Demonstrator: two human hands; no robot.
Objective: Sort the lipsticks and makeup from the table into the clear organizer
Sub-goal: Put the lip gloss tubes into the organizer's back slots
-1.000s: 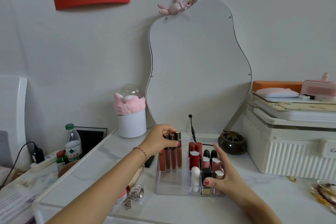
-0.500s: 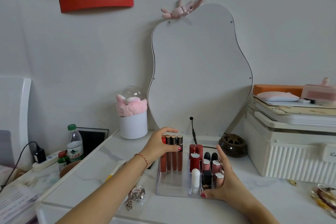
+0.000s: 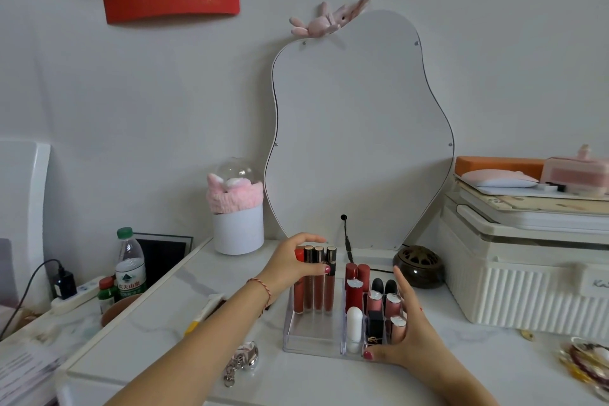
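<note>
Since 1.0 s ago: left hand (image 3: 293,269) has shifted slightly left along the row of tall lip gloss tubes (image 3: 318,280); its thumb now lies across the fronts of the tubes, fingers curled over their caps, grasping the group. Right hand (image 3: 400,330) has slid closer along the right wall of the clear organizer (image 3: 313,336); fingers mostly extended, palm and thumb pressed against the right side and front corner, not clenched round anything.

Organizer position: on the white marble-pattern desk (image 3: 329,379), in front of the wavy-edged mirror (image 3: 359,128).

Contents, left compartment: four tall tubes standing upright at the back, one with a red cap at far left, three with dark caps. Front of this compartment shows bare floor.

Contents, right section: dark red lipsticks (image 3: 356,285) at the back, two black-capped ones beside them, pink tubes with silvery tops further front, a white tube (image 3: 354,328) and a black square lipstick (image 3: 375,326) at the front. All upright.

On desk outside organizer: a yellow-tipped tube (image 3: 206,311) left of the left forearm; a silvery keyring item (image 3: 242,359) near the front edge. Dark round burner (image 3: 418,265) behind the right hand. White ribbed box (image 3: 527,290) at right. Water bottle (image 3: 130,265) on the lower surface at left.
</note>
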